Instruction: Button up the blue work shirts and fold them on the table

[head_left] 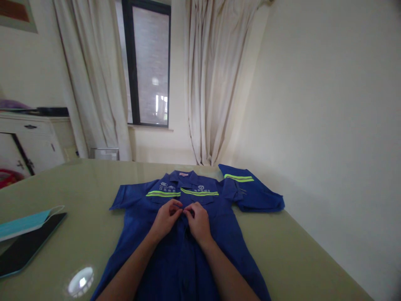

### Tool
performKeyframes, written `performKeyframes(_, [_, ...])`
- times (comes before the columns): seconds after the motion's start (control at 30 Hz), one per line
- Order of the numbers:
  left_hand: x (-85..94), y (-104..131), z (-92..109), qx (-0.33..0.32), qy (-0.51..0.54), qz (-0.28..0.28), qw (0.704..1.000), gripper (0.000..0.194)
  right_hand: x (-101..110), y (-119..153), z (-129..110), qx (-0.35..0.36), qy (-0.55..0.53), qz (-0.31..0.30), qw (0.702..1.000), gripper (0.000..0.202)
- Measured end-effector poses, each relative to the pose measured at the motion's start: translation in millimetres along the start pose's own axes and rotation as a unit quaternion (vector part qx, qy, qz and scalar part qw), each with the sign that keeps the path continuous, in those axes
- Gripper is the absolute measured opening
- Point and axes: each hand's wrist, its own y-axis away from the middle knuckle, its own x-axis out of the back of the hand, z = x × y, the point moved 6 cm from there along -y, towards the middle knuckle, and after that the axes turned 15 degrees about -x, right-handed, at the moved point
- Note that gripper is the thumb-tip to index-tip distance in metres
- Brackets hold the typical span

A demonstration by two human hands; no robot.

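A blue short-sleeved work shirt lies spread face up, its collar pointing away from me. Yellow-green reflective strips cross its chest, with pale printed logos above them. My left hand and my right hand meet at the front placket, just below the chest strips. Both pinch the placket's edges between thumb and fingers, fingertips almost touching. Any button there is hidden by the fingers. Beyond the shirt's right sleeve sits a folded blue garment with a matching reflective strip.
The shirt rests on a glossy greenish table. At the left, a light-blue face mask lies over a dark tablet-like device. A wall borders the table's right side. A white cabinet stands at the back left.
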Motion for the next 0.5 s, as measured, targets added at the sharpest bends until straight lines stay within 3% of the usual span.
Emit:
performKeyframes(0.23, [2.0,0,1,-0.01,-0.008,-0.003,1.0,0.023,-2,2,-1,0.008,0.031,-0.014,0.999,0.012])
performKeyframes(0.4, [-0.5,2,7,-0.013,-0.089,-0.014,0.996,0.017,-6,6,-2,0.009,0.114,-0.018,0.993,0.015])
performKeyframes(0.5, [-2.8,2,12,-0.021,-0.143,-0.03,0.989,0.021,-3,5,-1,-0.006,0.101,-0.008,0.995,0.016])
